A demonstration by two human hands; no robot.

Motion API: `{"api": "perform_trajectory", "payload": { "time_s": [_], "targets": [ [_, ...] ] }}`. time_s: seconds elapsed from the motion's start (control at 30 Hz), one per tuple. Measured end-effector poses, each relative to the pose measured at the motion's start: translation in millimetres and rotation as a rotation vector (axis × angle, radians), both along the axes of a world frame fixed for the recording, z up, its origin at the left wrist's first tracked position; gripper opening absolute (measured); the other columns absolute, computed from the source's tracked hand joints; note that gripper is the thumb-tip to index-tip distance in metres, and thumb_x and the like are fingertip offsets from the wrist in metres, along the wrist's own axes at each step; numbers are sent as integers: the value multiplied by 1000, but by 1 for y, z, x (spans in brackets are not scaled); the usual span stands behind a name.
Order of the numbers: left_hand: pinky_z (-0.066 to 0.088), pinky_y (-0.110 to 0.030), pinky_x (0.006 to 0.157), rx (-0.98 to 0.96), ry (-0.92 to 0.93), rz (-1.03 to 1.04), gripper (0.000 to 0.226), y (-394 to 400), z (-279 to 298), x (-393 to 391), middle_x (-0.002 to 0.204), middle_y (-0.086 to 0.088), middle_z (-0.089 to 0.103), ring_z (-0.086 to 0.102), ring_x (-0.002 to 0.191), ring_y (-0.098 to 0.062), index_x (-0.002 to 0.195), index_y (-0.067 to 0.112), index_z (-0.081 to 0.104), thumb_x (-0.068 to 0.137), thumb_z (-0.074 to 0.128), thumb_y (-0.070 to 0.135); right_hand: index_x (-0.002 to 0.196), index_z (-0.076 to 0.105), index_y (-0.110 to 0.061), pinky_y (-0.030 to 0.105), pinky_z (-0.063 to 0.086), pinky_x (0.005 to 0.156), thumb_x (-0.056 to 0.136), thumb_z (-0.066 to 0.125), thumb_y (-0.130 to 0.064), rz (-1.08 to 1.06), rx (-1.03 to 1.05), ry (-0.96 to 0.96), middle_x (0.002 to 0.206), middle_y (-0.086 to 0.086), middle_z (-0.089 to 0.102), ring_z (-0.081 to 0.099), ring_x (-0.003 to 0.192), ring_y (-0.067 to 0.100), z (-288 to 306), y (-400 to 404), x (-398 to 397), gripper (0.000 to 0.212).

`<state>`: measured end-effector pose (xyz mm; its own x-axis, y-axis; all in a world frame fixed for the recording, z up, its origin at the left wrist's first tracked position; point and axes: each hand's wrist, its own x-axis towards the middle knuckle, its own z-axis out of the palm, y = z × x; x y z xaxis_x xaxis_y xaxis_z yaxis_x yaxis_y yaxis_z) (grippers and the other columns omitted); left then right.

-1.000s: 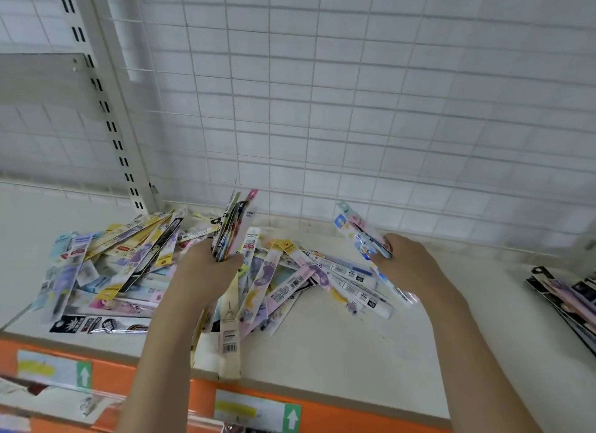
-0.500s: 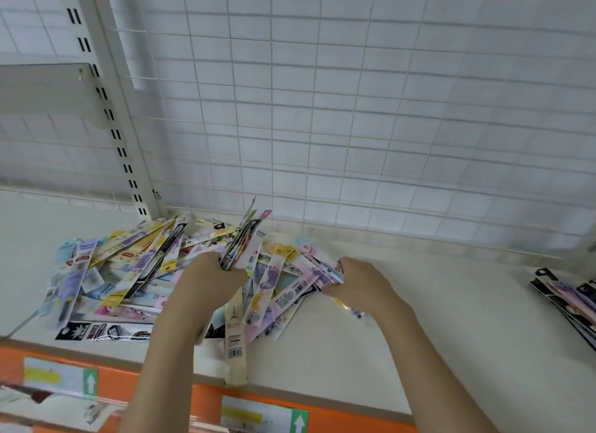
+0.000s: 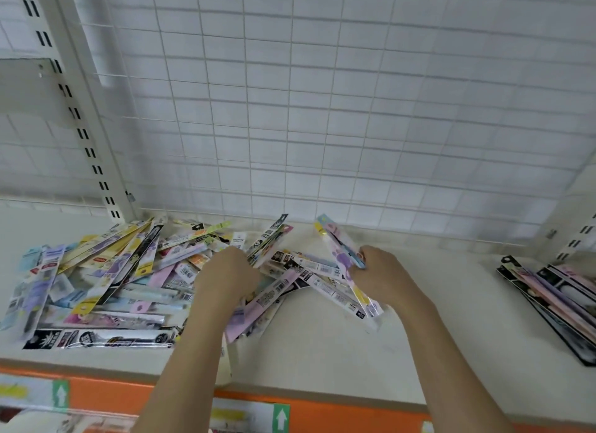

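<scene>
A loose pile of long, flat pen packets [image 3: 106, 278] in many colours lies on the left half of a white shelf [image 3: 322, 352]. My left hand [image 3: 225, 278] grips a bunch of packets [image 3: 269, 242] that fans up and to the right above the pile. My right hand [image 3: 383, 271] holds a few packets [image 3: 342, 255], lifted and tilted, their lower ends reaching down to the shelf. Each hand's fingers are curled round its packets and mostly hidden from view.
A white wire grid panel [image 3: 354, 110] backs the shelf, with a slotted upright [image 3: 80, 119] at the left. A neat stack of packets [image 3: 554, 297] lies at the right edge. The shelf front is an orange strip [image 3: 322, 413] with labels.
My right hand reached left into the pile, then drew back to the right and lifted with a few packets. My left hand stayed on its bunch, which now tilts more to the right.
</scene>
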<state>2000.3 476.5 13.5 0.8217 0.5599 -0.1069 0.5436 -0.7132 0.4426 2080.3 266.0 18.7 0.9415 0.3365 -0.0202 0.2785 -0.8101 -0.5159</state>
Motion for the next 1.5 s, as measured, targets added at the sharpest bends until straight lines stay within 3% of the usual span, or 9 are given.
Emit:
{"api": "perform_trajectory", "payload": {
  "time_s": [0.17, 0.47, 0.73, 0.83, 0.93, 1.03, 1.13, 1.23, 1.5],
  "targets": [
    [32, -22, 48, -68, -124, -94, 19, -8, 29, -5, 58, -2, 46, 44, 53, -16, 66, 11, 48, 83, 54, 14, 101, 46, -12, 30, 38, 57, 89, 52, -24, -85, 168, -20, 84, 6, 59, 57, 75, 28, 3, -19, 1, 17],
    [45, -22, 56, -547, -531, -164, 10, -94, 60, 6, 81, -7, 64, 62, 70, -17, 94, 5, 55, 87, 49, 10, 72, 41, -24, 23, 37, 54, 88, 55, -49, -223, 458, -179, 66, -3, 55, 55, 64, 13, 2, -77, -8, 33],
    [48, -21, 52, -744, -923, -24, 21, -213, 41, 26, 68, -13, 55, 54, 54, -12, 78, 20, 48, 83, 61, 5, 92, 52, -8, 35, 44, 64, 90, 62, -24, -266, 826, -288, 70, 7, 53, 50, 64, 22, -2, -146, 14, 18],
    [49, -50, 57, -713, -882, -31, 30, -243, 25, 33, 71, -18, 57, 54, 59, -37, 75, 36, 47, 80, 63, 11, 81, 50, -12, 35, 47, 59, 88, 64, -21, -200, 817, -219, 61, 3, 49, 53, 58, 26, -10, -169, 21, 18],
    [47, -56, 54, -647, -848, 16, 24, -261, 7, 40, 65, -9, 54, 50, 54, -32, 78, 32, 48, 79, 64, 15, 79, 56, -5, 13, 42, 49, 86, 68, -17, -160, 703, -80, 60, 4, 57, 54, 47, 5, -18, -182, 23, 17],
    [49, -57, 55, -581, -820, 100, 21, -271, -4, 43, 65, -10, 53, 53, 57, -35, 75, 25, 46, 80, 63, 13, 76, 60, -5, 20, 44, 49, 80, 72, -18, -171, 688, 56, 53, 0, 61, 55, 43, 4, -33, -184, 30, 18],
    [53, -46, 57, -550, -781, 184, 21, -272, -6, 47, 69, -10, 57, 60, 62, -33, 77, 24, 46, 80, 62, 12, 75, 58, -15, 26, 45, 53, 76, 72, -21, -147, 710, 146, 55, -2, 61, 57, 51, 13, -38, -186, 38, 14],
    [40, -11, 37, -516, -773, 225, 13, -273, -7, 49, 64, -4, 53, 55, 43, -4, 88, 9, 48, 83, 58, 4, 72, 52, -22, 17, 45, 51, 80, 68, -20, -91, 668, 139, 59, -5, 57, 56, 54, 10, -28, -190, 39, 18],
    [36, -23, 36, -394, -519, 182, 11, -289, -8, 52, 40, -3, 52, 46, 25, -7, 78, 5, 47, 82, 54, 13, 89, 42, -13, 26, 34, 49, 86, 55, -19, -187, 547, -91, 67, -2, 47, 45, 56, 14, 20, -249, 62, 15]
  ]
}}
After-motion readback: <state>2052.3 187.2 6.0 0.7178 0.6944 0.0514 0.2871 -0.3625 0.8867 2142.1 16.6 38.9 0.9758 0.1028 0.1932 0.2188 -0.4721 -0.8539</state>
